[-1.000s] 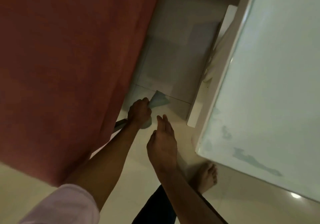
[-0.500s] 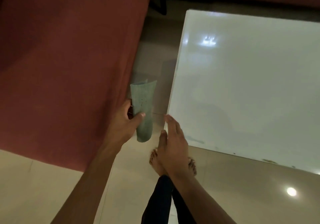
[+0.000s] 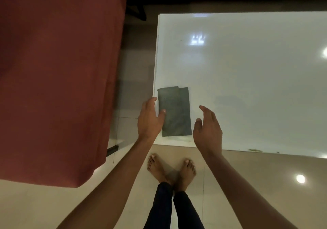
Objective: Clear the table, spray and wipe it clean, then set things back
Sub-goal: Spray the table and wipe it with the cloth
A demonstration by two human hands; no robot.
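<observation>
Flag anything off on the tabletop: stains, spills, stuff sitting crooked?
Small brownish marks sit on the white table at its near edge, right of the right hand; they look like leftover grime. A faint darker patch may be a smear or shadow. The folded grey cloth lies flat, slightly askew, at the near-left corner.

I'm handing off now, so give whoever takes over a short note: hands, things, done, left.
Left hand: open, thumb resting on the folded grey cloth.
Right hand: open, empty, just right of the cloth, not touching it.
The cloth lies flat at the near left corner of the white table.
Done: nothing else on the visible tabletop.
Left: smudges along the near edge suggest wiping isn't finished. No spray bottle or removed items in view; they still need setting back.
</observation>
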